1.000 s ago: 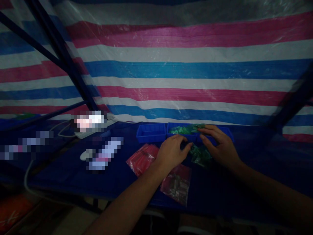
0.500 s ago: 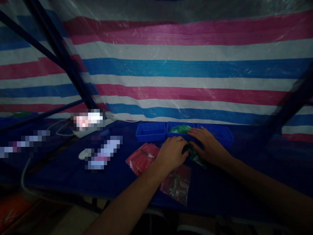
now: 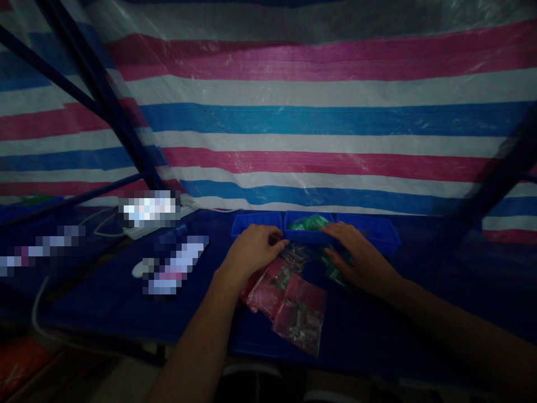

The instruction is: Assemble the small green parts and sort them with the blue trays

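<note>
My left hand [image 3: 254,249] hovers over red plastic bags [image 3: 268,285], in front of the left blue bin [image 3: 262,217]. Its fingers are bent, with a gap between thumb and forefinger and nothing visible in it. Beside the fingertips lie small metal pieces [image 3: 296,256], too dim to name exactly. Nearer me is a clear-fronted red bag [image 3: 302,319] with metal parts inside. My right hand [image 3: 358,254] has its fingers stretched toward the middle bin [image 3: 308,235], which holds green plastic packets [image 3: 312,222]. Under its thumb lies a dark green packet [image 3: 335,271].
A third blue bin [image 3: 380,235] stands on the right. To the left are a white oval object [image 3: 140,270], blurred-out items and a cable [image 3: 36,313]. Striped sheeting [image 3: 314,117] hangs behind the blue table [image 3: 104,308], with dark frame poles [image 3: 126,143] on the left.
My left hand has moved left, from beside my right hand to over the red bags. The small metal pieces and more of the bags now show. My right hand has barely moved.
</note>
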